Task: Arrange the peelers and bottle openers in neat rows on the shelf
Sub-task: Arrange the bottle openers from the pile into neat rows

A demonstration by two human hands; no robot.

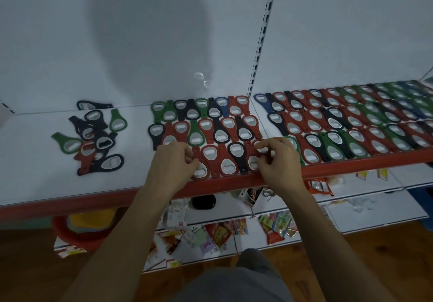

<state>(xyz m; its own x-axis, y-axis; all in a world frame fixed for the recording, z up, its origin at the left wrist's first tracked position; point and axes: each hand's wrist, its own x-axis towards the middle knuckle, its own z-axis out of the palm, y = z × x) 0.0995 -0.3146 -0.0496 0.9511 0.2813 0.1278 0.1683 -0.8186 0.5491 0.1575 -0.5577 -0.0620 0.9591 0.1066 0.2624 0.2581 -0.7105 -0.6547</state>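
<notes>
At six o'clock on the shelf, against its red front lip: left hand and right hand, one at each end of the nearest row. Fingers of both curled, left pinching a red opener, right pinching a second red opener. Likely nudging the row square, heads and handles alternated to nest tight. Loose pile at nine o'clock, not yet sorted; finished rows at three o'clock. No peelers seen.

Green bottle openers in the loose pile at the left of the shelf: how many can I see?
2. The right green opener lies at the far right side of the pile; the left green opener at its left edge. More may be hidden under the dark openers.
</notes>
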